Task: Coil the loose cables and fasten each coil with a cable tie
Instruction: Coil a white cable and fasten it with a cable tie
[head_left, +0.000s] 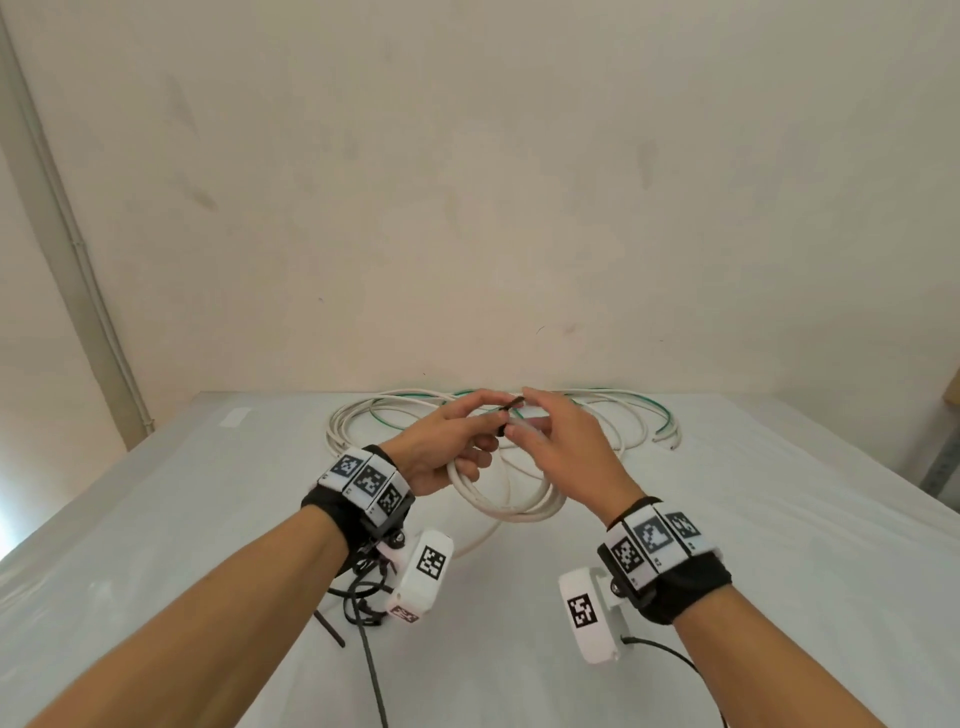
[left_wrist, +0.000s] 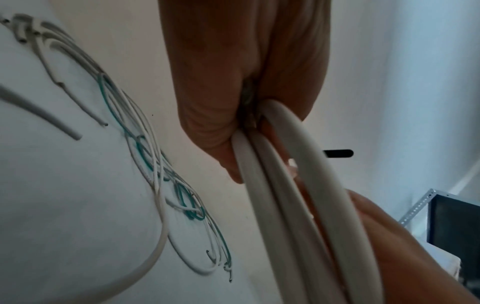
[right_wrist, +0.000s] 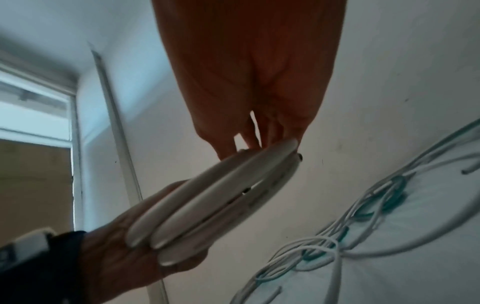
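Note:
Above the table's middle, my left hand (head_left: 467, 431) grips a coil of thick white cable (head_left: 519, 512), its lower fingers curled round the strands. A short black cable tie (head_left: 511, 404) stands at the top of the coil, between both hands' fingertips. My right hand (head_left: 545, 426) pinches it with index finger above and thumb below. In the left wrist view the left fingers (left_wrist: 221, 133) wrap the coil (left_wrist: 285, 195) and the tie's end (left_wrist: 337, 153) pokes out to the right. The right wrist view has the right fingertips (right_wrist: 246, 142) on the coil (right_wrist: 221, 195), beside the tie (right_wrist: 300, 157).
Loose white cables (head_left: 358, 421) and a thin green one (head_left: 400, 404) lie tangled at the back of the white table (head_left: 753, 519), against the wall. Several spare black cable ties (head_left: 358, 597) lie near the front, under my left wrist. One strand of the coil trails onto the table.

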